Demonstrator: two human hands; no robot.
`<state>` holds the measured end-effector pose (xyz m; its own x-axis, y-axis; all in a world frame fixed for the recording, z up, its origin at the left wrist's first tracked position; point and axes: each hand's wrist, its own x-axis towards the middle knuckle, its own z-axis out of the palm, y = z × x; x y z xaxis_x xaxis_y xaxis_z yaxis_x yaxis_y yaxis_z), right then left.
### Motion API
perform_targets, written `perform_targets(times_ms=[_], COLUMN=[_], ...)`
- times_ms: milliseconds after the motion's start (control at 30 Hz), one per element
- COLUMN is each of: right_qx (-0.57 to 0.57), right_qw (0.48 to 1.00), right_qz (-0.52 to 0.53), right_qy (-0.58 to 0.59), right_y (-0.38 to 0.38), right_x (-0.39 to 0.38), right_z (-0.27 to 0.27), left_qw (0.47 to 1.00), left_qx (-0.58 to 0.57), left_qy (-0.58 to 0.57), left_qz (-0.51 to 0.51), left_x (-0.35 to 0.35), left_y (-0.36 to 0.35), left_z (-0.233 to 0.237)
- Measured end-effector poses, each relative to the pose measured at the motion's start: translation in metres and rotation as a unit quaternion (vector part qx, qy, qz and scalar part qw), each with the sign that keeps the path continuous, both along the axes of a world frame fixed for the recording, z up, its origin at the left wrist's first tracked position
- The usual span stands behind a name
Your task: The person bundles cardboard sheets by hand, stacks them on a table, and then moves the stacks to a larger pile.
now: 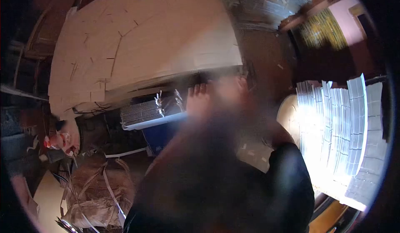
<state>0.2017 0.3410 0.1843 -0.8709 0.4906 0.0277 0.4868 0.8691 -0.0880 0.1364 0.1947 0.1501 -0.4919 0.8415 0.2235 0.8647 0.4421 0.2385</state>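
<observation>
Blur covers much of the middle of the head view. My left hand [198,101] is at the right end of a stack of flat sheets [143,113], its fingers bent beside the stack's edge. Just right of it, my right hand [233,92] is smeared, near the front edge of a large pale board [146,37]. What either hand holds, if anything, is hidden. Twisted silvery strips lie on the stack between its middle and my left hand.
Brightly lit stacks of pale sheets [333,129] stand at the right. A brown sack [93,195] lies at the lower left, below another person's hand [71,137]. A dark blue box [160,138] sits under the sheet stack. More stacked sheets [266,4] are at the top.
</observation>
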Motion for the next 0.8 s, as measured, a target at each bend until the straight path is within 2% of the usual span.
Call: perform_targets(times_ms=[100, 167, 200, 300, 367, 433, 467, 500, 600, 667, 700, 733, 767, 800], right_qx=[0.044, -0.003, 0.061, 0.030, 0.031, 0.125, 0.049, 0.047, 0.076, -0.058, -0.058, -0.223, -0.382, -0.383], right_qw=[0.999, 1.000, 0.988, 0.981, 0.983, 0.964, 0.983, 0.983, 0.969, 0.989, 0.988, 0.961, 0.906, 0.906], right_qz=[0.009, -0.020, 0.048, 0.073, 0.058, 0.195, 0.129, 0.132, 0.212, 0.127, 0.133, 0.142, 0.142, 0.140], right_qy=[0.022, -0.011, 0.130, 0.176, 0.172, 0.130, 0.120, 0.115, 0.102, 0.044, 0.044, 0.078, 0.110, 0.111], right_y=[-0.004, -0.002, -0.004, -0.010, -0.013, -0.010, -0.011, -0.012, -0.010, -0.015, -0.019, -0.026, -0.035, -0.047], right_x=[-0.002, 0.006, 0.017, 0.028, 0.041, 0.050, 0.053, 0.059, 0.063, 0.068, 0.067, 0.071, 0.080, 0.092], right_z=[-0.003, -0.015, -0.035, -0.028, -0.018, -0.022, -0.026, -0.028, -0.014, 0.004, 0.007, 0.007, 0.007, 0.003], left_qw=[0.999, 0.999, 0.999, 1.000, 0.999, 0.998, 0.997, 0.997, 0.992, 0.995, 0.996, 0.992, 0.982, 0.948], left_qx=[0.031, 0.042, 0.042, 0.012, 0.054, 0.032, 0.018, 0.016, -0.013, -0.013, -0.013, -0.073, -0.134, -0.200], left_qy=[0.030, 0.034, 0.025, -0.008, -0.009, -0.059, -0.069, -0.075, -0.119, -0.097, -0.071, -0.103, -0.134, -0.247], left_qz=[0.008, -0.006, -0.001, 0.010, 0.000, -0.013, -0.019, -0.015, -0.027, -0.032, -0.045, -0.024, -0.007, 0.028], left_x=[0.001, 0.001, -0.002, -0.007, -0.008, -0.009, -0.008, -0.006, -0.007, -0.005, -0.006, -0.012, -0.024, -0.061], left_y=[-0.001, -0.001, 0.002, 0.009, 0.014, 0.011, 0.010, 0.007, 0.006, 0.007, 0.008, 0.011, 0.020, 0.027], left_z=[-0.016, -0.024, -0.028, -0.033, -0.040, -0.020, -0.015, -0.009, -0.004, -0.010, -0.013, -0.024, -0.035, -0.002])
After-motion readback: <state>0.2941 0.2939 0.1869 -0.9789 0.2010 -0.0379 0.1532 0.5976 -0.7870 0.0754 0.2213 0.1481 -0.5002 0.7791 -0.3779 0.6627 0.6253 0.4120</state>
